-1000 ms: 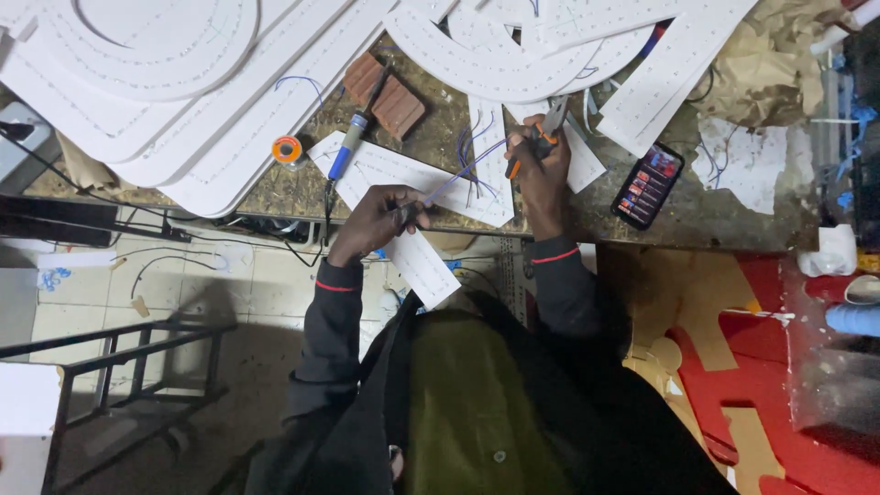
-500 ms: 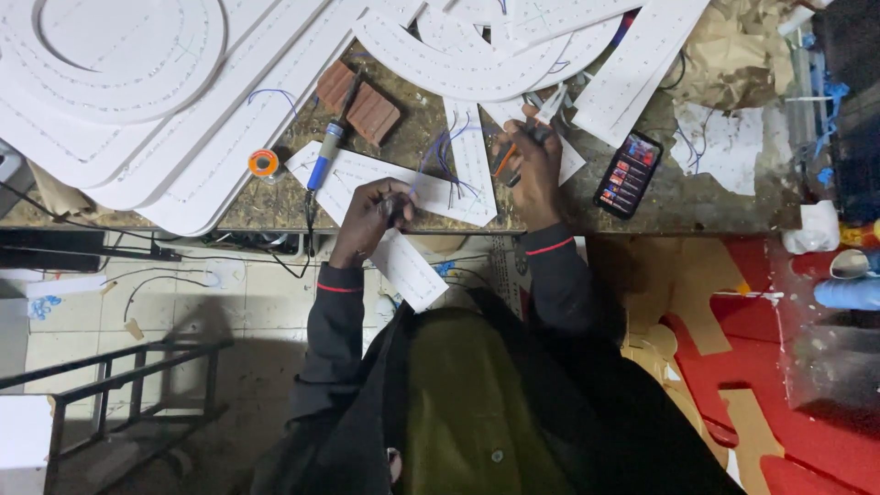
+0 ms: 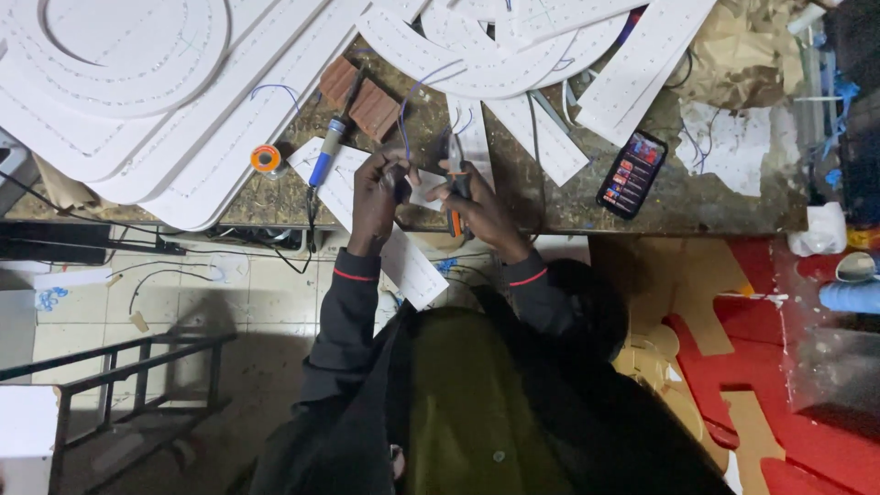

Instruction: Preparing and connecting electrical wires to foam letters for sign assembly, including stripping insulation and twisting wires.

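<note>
My left hand (image 3: 374, 194) and my right hand (image 3: 478, 203) meet over the front edge of a worn workbench (image 3: 550, 197). The left hand pinches the end of a thin blue wire (image 3: 403, 119) that runs up across the bench. In the right hand is a pair of orange-handled pliers (image 3: 455, 170), its jaws close to the left fingers. A small white piece (image 3: 427, 188) sits between the two hands. Under them a long white perforated strip (image 3: 403, 257) hangs out past the bench edge.
A blue-handled soldering iron (image 3: 326, 154), an orange solder spool (image 3: 266, 159) and brown wood blocks (image 3: 367, 99) lie left of the hands. Large white perforated boards (image 3: 137, 82) cover the back. A lit phone (image 3: 631, 174) lies right. Cables (image 3: 174, 246) hang below the bench; red shapes (image 3: 788, 403) lie on the floor.
My right hand has come left and down with the pliers to meet my left hand. The left hand has lifted off the white strip toward the blue wire.
</note>
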